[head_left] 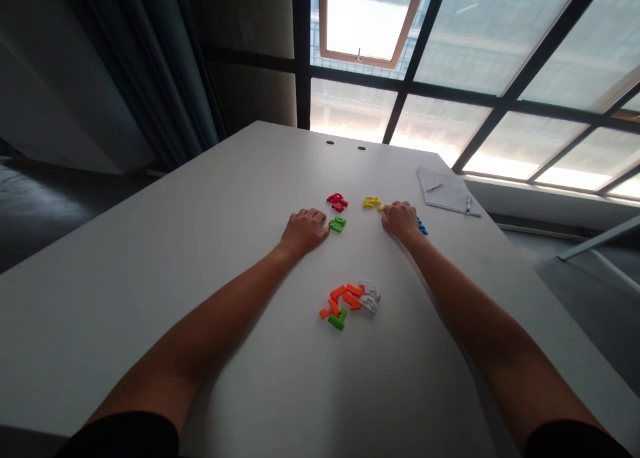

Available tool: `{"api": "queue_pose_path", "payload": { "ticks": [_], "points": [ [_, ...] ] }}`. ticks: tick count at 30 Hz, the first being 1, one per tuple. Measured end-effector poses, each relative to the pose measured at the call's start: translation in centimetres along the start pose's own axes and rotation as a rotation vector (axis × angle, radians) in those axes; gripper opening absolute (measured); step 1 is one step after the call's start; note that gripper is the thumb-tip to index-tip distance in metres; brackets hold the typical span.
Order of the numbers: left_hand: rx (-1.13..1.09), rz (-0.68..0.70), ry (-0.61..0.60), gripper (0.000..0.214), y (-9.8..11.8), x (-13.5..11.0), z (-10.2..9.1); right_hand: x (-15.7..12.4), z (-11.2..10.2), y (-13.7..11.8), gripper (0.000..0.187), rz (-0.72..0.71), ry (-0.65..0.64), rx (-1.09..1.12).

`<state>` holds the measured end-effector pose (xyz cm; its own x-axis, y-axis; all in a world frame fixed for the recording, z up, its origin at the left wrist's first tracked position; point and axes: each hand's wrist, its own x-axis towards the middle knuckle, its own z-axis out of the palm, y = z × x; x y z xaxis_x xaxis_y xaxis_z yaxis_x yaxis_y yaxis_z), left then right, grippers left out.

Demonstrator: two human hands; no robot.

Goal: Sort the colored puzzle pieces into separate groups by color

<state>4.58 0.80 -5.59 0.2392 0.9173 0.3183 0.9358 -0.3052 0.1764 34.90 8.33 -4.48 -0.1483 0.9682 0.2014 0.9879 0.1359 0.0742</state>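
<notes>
Right fingers [399, 207] touch one small, bright-yellow piece [382, 208], partly hidden.

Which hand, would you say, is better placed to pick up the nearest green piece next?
Probably the left hand: it appears closer to the near green piece and rests beside the far green cluster, while the right hand is by the yellow pieces.

Narrow gap between red pieces [339, 205] and yellow pieces [371, 202]; orange pieces [352, 302] obstruct straight approach from body side.
</notes>
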Motion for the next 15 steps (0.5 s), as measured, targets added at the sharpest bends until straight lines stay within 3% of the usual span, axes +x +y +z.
{"api": "queue_pose_path", "payload": {
  "ticks": [15],
  "points": [
    [0.012, 0.007, 0.015, 0.030, -0.1, 0.1, 0.3, 0.1, -0.7, -1.3, 0.042, -0.002, -0.026, 0.000]
  ]
}}
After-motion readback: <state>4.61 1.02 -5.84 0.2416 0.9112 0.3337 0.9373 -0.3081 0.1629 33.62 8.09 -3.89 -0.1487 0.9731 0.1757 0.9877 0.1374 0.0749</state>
